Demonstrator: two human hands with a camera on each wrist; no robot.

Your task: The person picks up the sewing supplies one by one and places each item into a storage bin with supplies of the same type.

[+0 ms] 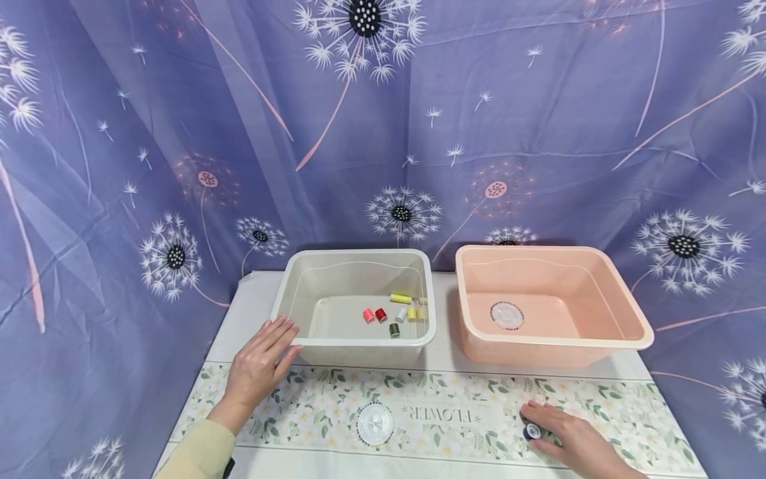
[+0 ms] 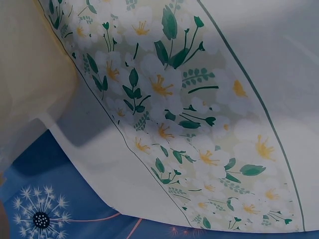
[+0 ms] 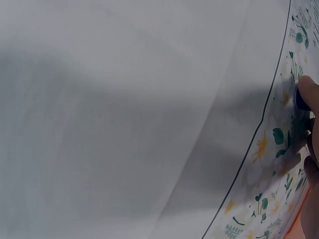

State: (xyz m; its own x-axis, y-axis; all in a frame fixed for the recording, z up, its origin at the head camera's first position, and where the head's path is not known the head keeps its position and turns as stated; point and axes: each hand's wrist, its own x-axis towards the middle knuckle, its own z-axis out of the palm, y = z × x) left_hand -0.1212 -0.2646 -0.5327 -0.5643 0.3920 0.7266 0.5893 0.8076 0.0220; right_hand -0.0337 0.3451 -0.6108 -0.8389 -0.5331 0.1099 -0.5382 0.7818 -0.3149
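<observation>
My right hand (image 1: 571,436) pinches a dark navy thread spool (image 1: 531,432) between thumb and fingers, low over the floral band of the tablecloth. The same spool (image 3: 301,100) shows partly behind the thumb at the right edge of the right wrist view. With fingers straight, my left hand (image 1: 258,362) touches the front left corner of the grey bin (image 1: 359,343). Several spools lie inside that bin, among them a red spool (image 1: 380,315), a pink spool (image 1: 368,316), an olive green spool (image 1: 394,330) and a yellow spool (image 1: 400,299).
Right of the grey bin stands a pink bin (image 1: 550,342), holding a round pin wheel (image 1: 507,316). Another pin wheel (image 1: 375,424) lies on the tablecloth (image 1: 311,462) between the hands. A blue dandelion-print curtain (image 1: 335,199) hangs behind the bins and at both sides.
</observation>
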